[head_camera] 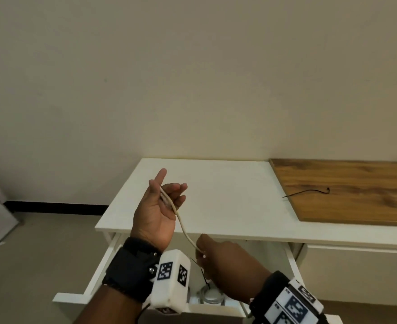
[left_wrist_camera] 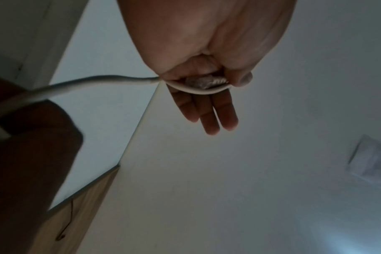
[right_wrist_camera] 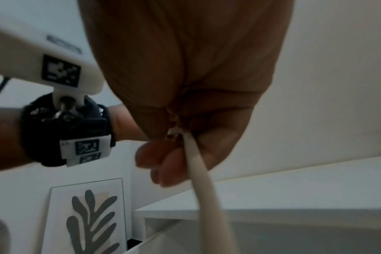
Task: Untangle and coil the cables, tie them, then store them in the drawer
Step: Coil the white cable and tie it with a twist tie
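A white cable (head_camera: 184, 232) runs between my two hands above the open drawer (head_camera: 76, 298). My left hand (head_camera: 156, 213) is raised palm up over the white cabinet top (head_camera: 228, 195). Its thumb pins the cable's clear plug end (left_wrist_camera: 205, 80) against the palm, and the fingers (left_wrist_camera: 211, 110) are straight. Lower and to the right, my right hand (head_camera: 225, 265) grips the cable (right_wrist_camera: 198, 171) in curled fingers. A thin black tie wire (head_camera: 200, 267) hangs by this hand. Another coiled cable (head_camera: 210, 298) lies in the drawer, partly hidden by my wrists.
A wooden board (head_camera: 356, 206) lies on the right of the cabinet top with a black tie wire (head_camera: 309, 192) on it. A framed leaf picture (right_wrist_camera: 87, 214) leans against the wall on the floor to the left. A closed drawer front (head_camera: 356, 272) is at the right.
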Demonstrator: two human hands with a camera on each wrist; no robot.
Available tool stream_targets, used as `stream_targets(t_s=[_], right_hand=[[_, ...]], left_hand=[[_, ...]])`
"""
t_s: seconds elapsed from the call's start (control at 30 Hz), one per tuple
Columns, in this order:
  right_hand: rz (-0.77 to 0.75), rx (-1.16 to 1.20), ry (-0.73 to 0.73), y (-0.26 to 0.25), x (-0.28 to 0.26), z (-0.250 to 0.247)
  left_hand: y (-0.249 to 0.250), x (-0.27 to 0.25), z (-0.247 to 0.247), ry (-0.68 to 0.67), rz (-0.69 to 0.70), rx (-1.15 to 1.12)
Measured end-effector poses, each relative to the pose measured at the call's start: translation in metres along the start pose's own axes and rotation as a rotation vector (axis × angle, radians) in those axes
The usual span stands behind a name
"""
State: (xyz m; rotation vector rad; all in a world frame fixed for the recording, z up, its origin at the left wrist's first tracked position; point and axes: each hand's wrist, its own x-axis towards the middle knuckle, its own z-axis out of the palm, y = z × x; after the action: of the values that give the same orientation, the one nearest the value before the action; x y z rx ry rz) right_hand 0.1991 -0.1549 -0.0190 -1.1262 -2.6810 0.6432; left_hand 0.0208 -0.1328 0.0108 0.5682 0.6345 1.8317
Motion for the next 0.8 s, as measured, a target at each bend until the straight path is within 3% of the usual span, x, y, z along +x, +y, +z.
stream_targets(t_s=[0.2, 0.37, 0.47, 0.63, 0.7, 0.8], right_hand=[[0.022, -0.006, -0.130, 0.001, -0.002, -0.003], [-0.063, 0.084, -0.026, -0.009, -0.006, -0.013], [-0.089, 0.108, 0.132, -0.005, -0.007, -0.026], [-0.092, 0.032, 0.415, 0.015, -0.011, -0.045], [-0.039, -0.019, 0.487, 0.026, -0.013, -0.054], [0.027, -0.100, 0.491, 0.039, -0.016, -0.061]], left_hand=[[0.004, 0.007, -0.013, 0.053, 0.055, -0.026], [-0.008, 0.000, -0.008, -0.012, 0.108, 0.396], [-0.010, -0.006, -0.004, -0.140, 0.123, 0.668], [-0.019, -0.018, 0.001, -0.545, 0.063, 1.287], [-0.023, -0.020, 0.006, -0.589, -0.027, 1.280], [-0.023, -0.016, 0.007, -0.601, -0.225, 1.087]])
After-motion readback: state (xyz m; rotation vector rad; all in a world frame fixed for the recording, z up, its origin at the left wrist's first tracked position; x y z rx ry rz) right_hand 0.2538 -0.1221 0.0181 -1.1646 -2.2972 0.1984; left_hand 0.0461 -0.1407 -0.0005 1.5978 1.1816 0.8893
